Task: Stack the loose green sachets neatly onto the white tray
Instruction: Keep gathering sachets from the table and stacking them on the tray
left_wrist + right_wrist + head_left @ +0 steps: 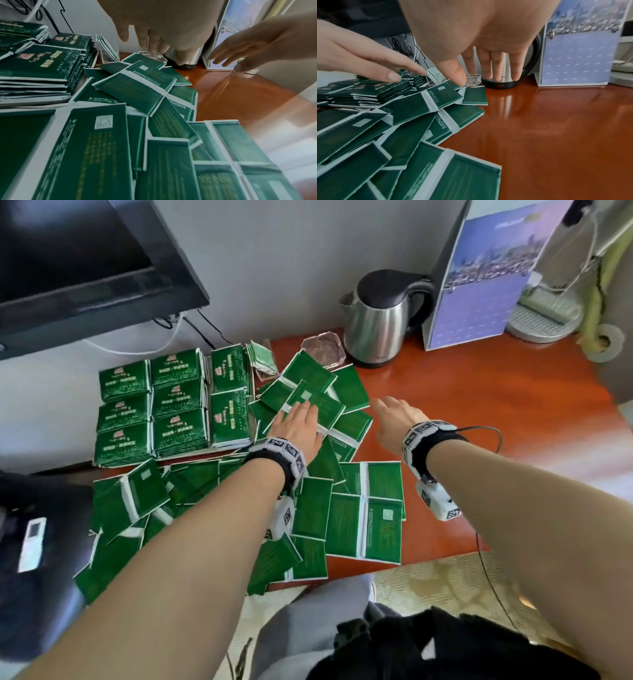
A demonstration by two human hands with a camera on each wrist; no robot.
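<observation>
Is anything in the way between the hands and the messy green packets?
Nothing visible. The left hand is open right over the loose sachets, and the right hand is open above the table beside them, with only air between.

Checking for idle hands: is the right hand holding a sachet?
No, the right hand hovers open over the desk, fingers spread, holding nothing.

- Red-brown table (479,440).
- Left half: loose green sachets (346,522) scattered, overlapping.
- Far left: white tray (56,100) with stacked sachets.
- Far edge: glass ashtray (323,349), steel kettle (380,326), upright calendar (486,278).
</observation>
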